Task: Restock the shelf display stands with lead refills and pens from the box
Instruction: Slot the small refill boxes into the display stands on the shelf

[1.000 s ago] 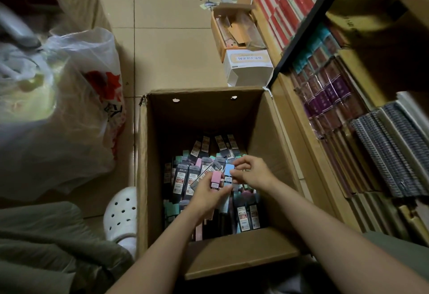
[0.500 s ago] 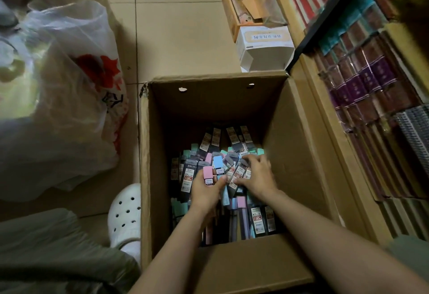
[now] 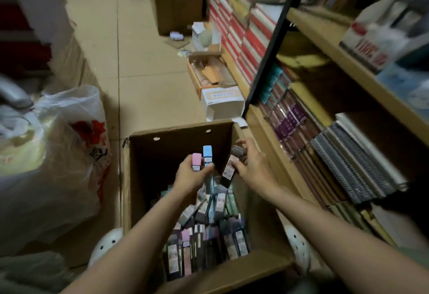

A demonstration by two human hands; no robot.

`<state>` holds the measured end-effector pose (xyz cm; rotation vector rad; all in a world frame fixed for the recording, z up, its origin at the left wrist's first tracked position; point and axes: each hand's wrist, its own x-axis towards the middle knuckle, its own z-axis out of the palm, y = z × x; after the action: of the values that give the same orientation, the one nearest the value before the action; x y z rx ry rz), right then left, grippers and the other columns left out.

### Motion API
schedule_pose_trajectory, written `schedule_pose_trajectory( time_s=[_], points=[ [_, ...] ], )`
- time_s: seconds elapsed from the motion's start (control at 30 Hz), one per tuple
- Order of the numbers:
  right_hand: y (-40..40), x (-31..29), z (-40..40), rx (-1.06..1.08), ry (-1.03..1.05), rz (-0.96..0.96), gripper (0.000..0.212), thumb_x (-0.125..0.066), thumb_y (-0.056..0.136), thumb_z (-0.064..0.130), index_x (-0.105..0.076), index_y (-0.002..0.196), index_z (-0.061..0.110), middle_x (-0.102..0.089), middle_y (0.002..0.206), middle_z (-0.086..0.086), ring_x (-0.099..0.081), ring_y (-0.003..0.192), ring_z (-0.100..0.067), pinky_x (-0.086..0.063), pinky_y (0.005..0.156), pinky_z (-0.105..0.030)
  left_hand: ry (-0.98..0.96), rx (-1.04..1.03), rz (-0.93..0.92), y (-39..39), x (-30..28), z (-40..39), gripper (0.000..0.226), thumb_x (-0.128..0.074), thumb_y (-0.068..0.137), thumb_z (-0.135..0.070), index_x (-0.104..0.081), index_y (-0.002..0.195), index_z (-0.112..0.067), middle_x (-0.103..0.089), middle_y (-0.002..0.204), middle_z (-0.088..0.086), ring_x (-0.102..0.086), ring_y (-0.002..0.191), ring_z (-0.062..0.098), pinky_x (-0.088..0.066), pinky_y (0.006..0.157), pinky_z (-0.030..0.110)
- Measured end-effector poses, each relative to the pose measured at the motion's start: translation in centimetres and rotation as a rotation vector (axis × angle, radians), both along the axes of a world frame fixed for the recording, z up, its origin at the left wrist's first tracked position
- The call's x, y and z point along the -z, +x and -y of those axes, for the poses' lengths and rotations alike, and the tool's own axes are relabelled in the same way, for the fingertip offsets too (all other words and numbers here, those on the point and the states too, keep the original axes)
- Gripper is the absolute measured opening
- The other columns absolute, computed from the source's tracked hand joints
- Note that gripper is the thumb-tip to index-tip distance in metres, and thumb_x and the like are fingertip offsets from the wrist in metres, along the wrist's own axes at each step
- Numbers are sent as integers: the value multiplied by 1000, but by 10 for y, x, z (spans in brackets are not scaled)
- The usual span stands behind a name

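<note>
Your right hand [image 3: 249, 166] pinches a dark refill pack [image 3: 228, 169], long axis upright; shelf [image 3: 325, 36] lies right. Left hand [image 3: 189, 174] clamps pink and blue packs [image 3: 201, 160].

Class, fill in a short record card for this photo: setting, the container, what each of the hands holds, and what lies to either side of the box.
setting: shop aisle with a tiled floor
container: open cardboard box on the floor, part-filled with slim packs
left hand: grips a pink-topped pack and a blue-topped pack
right hand: holds a dark pack over the box
left of box: plastic bag
right of box: wooden shelf with spiral notebooks
</note>
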<state>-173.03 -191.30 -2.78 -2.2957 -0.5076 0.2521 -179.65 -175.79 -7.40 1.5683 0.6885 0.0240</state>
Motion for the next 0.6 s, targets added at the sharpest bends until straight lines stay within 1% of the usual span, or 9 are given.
schedule_pose_trajectory(
  time_s=[0.07, 0.13, 0.17, 0.23, 0.27, 0.37, 0.4, 0.5, 0.6],
  points=[
    [11, -48, 13, 31, 18, 123, 34, -70, 88, 16, -50, 114, 24, -62, 91, 11, -60, 77, 2, -44, 62, -9, 13, 60, 93, 20, -39, -2, 19, -73, 85, -13, -61, 100, -14, -66, 86, 2, -63, 80, 16, -53, 66, 26],
    [18, -94, 29, 89, 34, 223, 32, -73, 86, 20, -50, 108, 25, -62, 83, 12, -60, 67, 4, -44, 57, -11, 19, 153, 178, 39, -83, 3, 19, -74, 84, -13, -64, 101, -14, -69, 87, 0, -65, 80, 12, -53, 69, 24],
    [22, -114, 38, 127, 44, 263, 33, -74, 85, 22, -50, 108, 25, -62, 83, 12, -61, 68, 3, -46, 59, -13, 24, 213, 222, 48, -104, 7, 17, -74, 84, -12, -65, 96, -16, -70, 83, -4, -65, 77, 8, -52, 68, 20],
    [26, -148, 57, 203, 85, 309, 35, -75, 83, 24, -51, 108, 25, -64, 86, 12, -63, 74, 3, -50, 64, -17, 77, 328, 317, 61, -143, 17, 18, -76, 81, -9, -63, 84, -21, -68, 66, -12, -62, 64, 0, -48, 57, 12],
    [28, -162, 66, 232, 118, 312, 35, -76, 83, 23, -51, 108, 26, -63, 87, 13, -64, 76, 4, -51, 66, -17, 109, 380, 341, 65, -158, 23, 19, -78, 80, -12, -62, 82, -22, -67, 62, -13, -60, 60, -1, -47, 54, 12],
    [28, -194, 93, 321, 196, 306, 35, -75, 83, 21, -51, 108, 27, -65, 95, 10, -66, 84, -4, -56, 72, -28, 108, 513, 359, 71, -189, 41, 18, -79, 80, -24, -63, 90, -25, -69, 68, -7, -59, 57, 4, -46, 47, 17],
    [27, -203, 102, 357, 195, 334, 34, -75, 83, 22, -52, 107, 29, -66, 94, 10, -67, 82, -6, -56, 71, -27, 86, 537, 363, 73, -196, 48, 17, -77, 82, -26, -64, 93, -26, -68, 71, -5, -58, 57, 5, -46, 46, 17],
    [27, -230, 130, 427, 189, 420, 32, -73, 86, 21, -50, 105, 34, -64, 88, 16, -67, 71, 2, -53, 59, -15, 17, 574, 374, 80, -207, 69, 17, -72, 85, -29, -63, 99, -30, -69, 83, -5, -63, 63, 5, -49, 51, 16],
    [35, -258, 155, 500, 155, 470, 33, -69, 89, 16, -49, 103, 38, -65, 94, 10, -69, 76, -3, -55, 57, -16, -62, 634, 375, 87, -214, 80, 19, -69, 88, -28, -62, 105, -25, -69, 91, 1, -67, 63, 2, -47, 49, 13]
  ],
)
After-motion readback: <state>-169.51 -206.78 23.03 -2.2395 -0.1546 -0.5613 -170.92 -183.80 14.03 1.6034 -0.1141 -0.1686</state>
